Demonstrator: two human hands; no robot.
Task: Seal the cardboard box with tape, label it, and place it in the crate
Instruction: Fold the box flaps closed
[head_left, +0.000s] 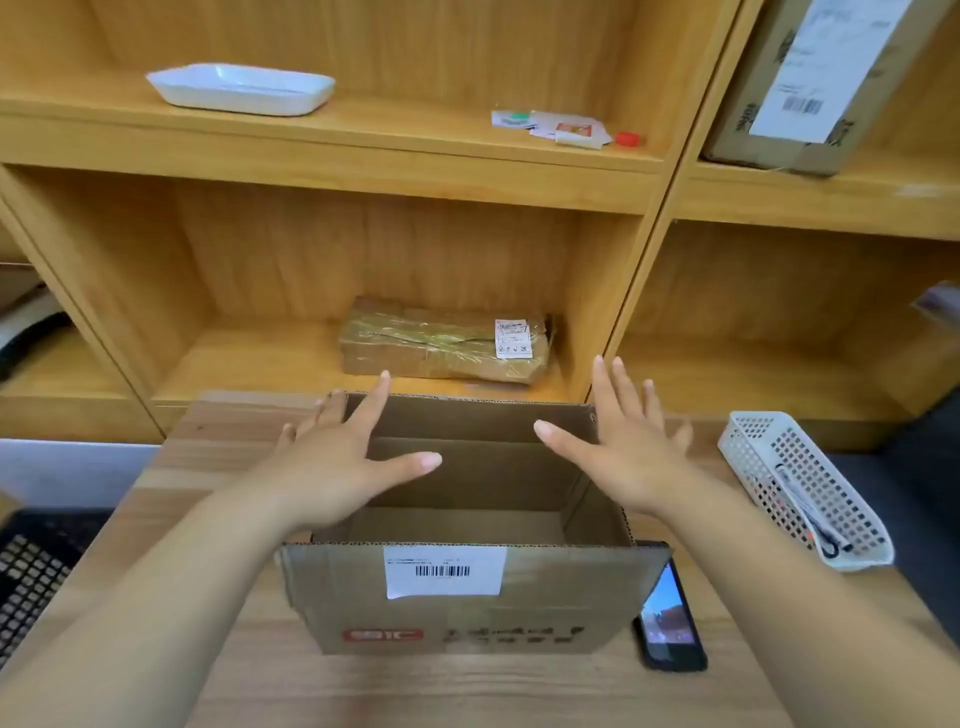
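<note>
An open cardboard box (467, 603) stands on the wooden table in front of me, its near flap folded down toward me with a white barcode label (444, 570) and a red logo on it. The inside looks empty. My left hand (337, 457) hovers over the box's far left corner, fingers straight and spread. Over the far right corner my right hand (623, 447) hovers the same way, palm down. Neither hand holds anything. No tape roll is in view.
A black phone (670, 618) lies right of the box. A white perforated basket (802, 488) with pens sits at the table's right edge. A dark crate (31, 577) shows at lower left. Wooden shelves behind hold a taped parcel (441, 343), a white tray (241, 88) and a labelled box (810, 78).
</note>
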